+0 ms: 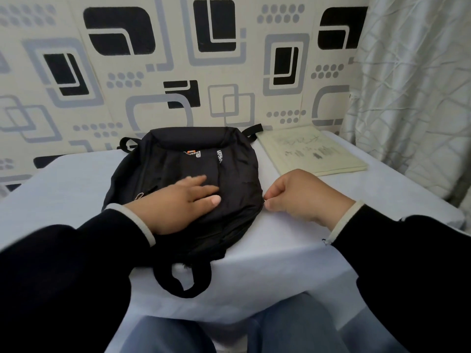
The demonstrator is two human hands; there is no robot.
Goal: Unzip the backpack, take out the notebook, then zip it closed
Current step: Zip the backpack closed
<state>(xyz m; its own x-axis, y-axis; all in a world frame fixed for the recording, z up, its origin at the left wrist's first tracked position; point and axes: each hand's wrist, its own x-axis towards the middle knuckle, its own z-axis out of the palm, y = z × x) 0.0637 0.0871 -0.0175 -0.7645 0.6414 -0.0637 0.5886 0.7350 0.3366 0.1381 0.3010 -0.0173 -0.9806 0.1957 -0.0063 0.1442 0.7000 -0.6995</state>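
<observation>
A black backpack (204,159) lies flat on the table with its top handle loop (183,278) hanging over the near edge. My left hand (178,202) rests flat on the bag's front, fingers spread, pressing it down. My right hand (303,197) is at the bag's right edge, thumb and fingers pinched on the zipper pull (265,200). A pale yellow notebook (313,151) lies on the table to the right of the bag, outside it. A second metal zipper pull (139,196) shows near my left wrist.
The table carries a light lavender cloth (63,189). A patterned wall stands right behind the bag. A white curtain (413,85) hangs at the right. My knees in blue jeans (288,324) are below the table's near edge.
</observation>
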